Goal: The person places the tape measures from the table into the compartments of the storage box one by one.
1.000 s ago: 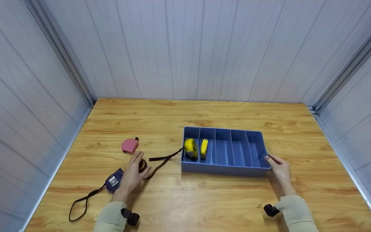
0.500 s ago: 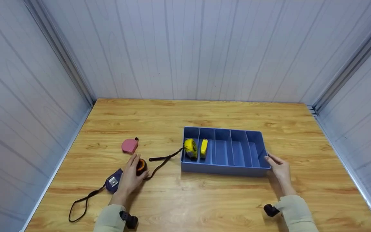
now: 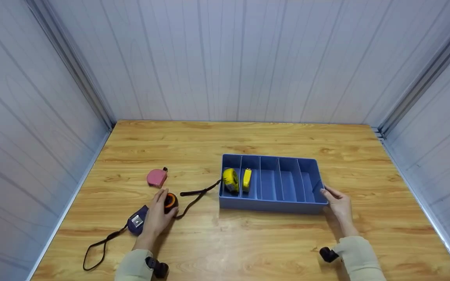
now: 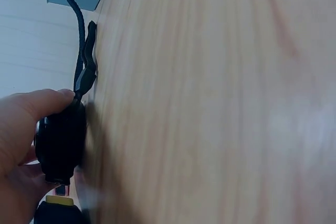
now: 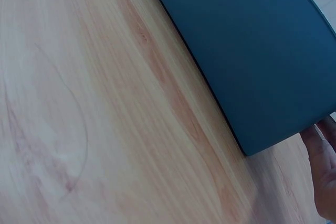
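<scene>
My left hand [image 3: 158, 218] grips a black tape measure with an orange ring [image 3: 171, 201], thumb on one side and fingers on the other in the left wrist view. Beside it, a black strap [image 3: 197, 198] runs toward the box; which tape measure it belongs to, I cannot tell. My right hand [image 3: 339, 205] pinches the right end of a blue divided box [image 3: 272, 206], thumb at the rim. In the box's leftmost compartment stands a yellow tape measure [image 3: 231, 180]. A narrower yellow tape measure [image 3: 247, 180] is in the compartment to its right.
A pink tape measure [image 3: 157, 177] lies behind my left hand. To that hand's left is a dark blue tape measure [image 3: 137, 221] with a looped black wrist strap [image 3: 95, 248]. Pale panels [image 3: 225, 62] enclose the wooden table [image 3: 225, 246] at the back and sides.
My left hand has shifted slightly left and nearer, and the black tape measure has turned so its orange ring shows. My right hand and the box stay put.
</scene>
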A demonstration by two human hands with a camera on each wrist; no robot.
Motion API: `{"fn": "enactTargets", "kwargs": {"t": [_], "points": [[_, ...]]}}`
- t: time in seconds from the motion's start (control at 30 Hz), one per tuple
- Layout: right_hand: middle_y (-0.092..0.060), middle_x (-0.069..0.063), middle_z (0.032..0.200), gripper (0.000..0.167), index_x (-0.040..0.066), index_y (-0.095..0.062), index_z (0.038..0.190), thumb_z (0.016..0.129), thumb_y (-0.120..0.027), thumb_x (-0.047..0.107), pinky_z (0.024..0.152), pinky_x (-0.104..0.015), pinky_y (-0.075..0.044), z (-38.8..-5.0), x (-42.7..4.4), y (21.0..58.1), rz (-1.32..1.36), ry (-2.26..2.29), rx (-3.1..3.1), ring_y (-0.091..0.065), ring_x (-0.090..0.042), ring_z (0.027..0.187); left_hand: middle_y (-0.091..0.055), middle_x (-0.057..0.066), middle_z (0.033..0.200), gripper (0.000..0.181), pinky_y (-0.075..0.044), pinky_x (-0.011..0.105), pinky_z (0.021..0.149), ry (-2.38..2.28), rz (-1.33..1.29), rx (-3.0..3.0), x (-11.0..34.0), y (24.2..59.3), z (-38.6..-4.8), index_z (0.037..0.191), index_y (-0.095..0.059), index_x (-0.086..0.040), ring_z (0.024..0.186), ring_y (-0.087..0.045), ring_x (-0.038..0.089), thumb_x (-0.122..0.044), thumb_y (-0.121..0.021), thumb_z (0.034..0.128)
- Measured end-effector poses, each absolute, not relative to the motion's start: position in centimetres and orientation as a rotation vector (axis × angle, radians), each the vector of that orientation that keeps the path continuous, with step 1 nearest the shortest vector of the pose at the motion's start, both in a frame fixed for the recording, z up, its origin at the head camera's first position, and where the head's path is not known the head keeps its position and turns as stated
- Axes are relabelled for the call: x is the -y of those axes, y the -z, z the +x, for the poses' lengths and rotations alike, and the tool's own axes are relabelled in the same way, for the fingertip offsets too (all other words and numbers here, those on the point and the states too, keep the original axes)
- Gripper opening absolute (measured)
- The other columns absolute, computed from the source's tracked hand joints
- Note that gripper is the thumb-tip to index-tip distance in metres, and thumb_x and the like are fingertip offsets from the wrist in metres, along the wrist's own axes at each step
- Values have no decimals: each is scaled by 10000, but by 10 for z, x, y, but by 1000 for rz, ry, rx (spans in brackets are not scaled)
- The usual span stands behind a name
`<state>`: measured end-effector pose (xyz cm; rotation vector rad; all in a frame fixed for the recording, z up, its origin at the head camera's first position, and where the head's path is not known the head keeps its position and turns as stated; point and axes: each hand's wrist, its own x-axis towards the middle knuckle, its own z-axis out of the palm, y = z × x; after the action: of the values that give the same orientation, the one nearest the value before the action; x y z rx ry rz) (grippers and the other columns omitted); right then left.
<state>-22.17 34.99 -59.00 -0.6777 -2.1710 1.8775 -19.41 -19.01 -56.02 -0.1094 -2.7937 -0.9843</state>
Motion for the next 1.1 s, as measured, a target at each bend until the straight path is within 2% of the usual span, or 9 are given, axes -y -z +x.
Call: {"fn": "enactTargets", "kwargs": {"t": [0.17,0.2,0.37,0.47,0.73,0.8,0.87,1.03,1.1], "points": [[-638,168,887,421,152,-668,1069,694,-750,325,662,-103,-423,-225,-350,595,-695,-1855,2132,-523,-41,929,-378,236,1297,632,-325,482,944,997,-101,2786,189,559,-193,1287,-414,46,1160,-381,387,-134,-702,754],[-638,176,866,409,157,-675,1056,691,-751,327,688,-105,-433,-226,-350,596,-687,-1836,2135,-539,-29,912,-384,238,1291,626,-326,484,942,1001,-102,2778,189,559,-193,1278,-422,51,1155,-384,391,-133,-705,751],[-640,196,774,286,197,-711,965,690,-762,259,648,-140,-473,-228,-352,599,-616,-1907,2054,-574,18,791,-424,240,1242,594,-355,486,907,997,-99,2745,189,560,-193,1232,-463,74,1111,-418,399,-128,-717,735],[-653,164,793,268,194,-716,952,689,-766,212,643,-159,-482,-228,-351,599,-595,-2018,1980,-584,0,791,-422,242,1246,591,-363,479,904,1010,-85,2762,189,559,-194,1236,-464,71,1110,-425,396,-123,-716,738],[-647,173,830,299,186,-713,966,679,-770,249,671,-116,-441,-227,-351,598,-670,-1975,2024,-531,-26,887,-414,238,1259,608,-362,475,912,1021,-67,2794,190,557,-195,1255,-451,64,1116,-426,394,-134,-712,743],[-650,161,853,328,160,-701,998,685,-768,229,700,-126,-444,-227,-350,597,-675,-2012,1999,-528,-38,920,-420,236,1249,604,-366,477,906,1007,-72,2792,190,556,-195,1250,-457,65,1110,-430,392,-134,-714,741],[-647,159,872,365,151,-692,1022,686,-763,272,723,-119,-429,-228,-351,598,-684,-1947,2054,-520,-67,967,-433,235,1230,596,-369,475,902,987,-86,2782,190,555,-195,1240,-464,72,1103,-438,383,-133,-716,741],[-646,110,965,473,118,-660,1083,693,-737,375,852,-201,-401,-228,-353,600,-672,-1776,2194,-494,-172,1080,-459,228,1192,589,-371,457,904,967,-121,2740,189,552,-196,1221,-472,95,1084,-454,361,-130,-720,737],[-646,95,983,483,107,-654,1090,695,-737,372,885,-235,-389,-228,-353,600,-662,-1778,2193,-485,-185,1098,-459,227,1194,588,-369,454,908,968,-129,2731,188,550,-196,1220,-472,96,1086,-452,360,-128,-720,736]]}}
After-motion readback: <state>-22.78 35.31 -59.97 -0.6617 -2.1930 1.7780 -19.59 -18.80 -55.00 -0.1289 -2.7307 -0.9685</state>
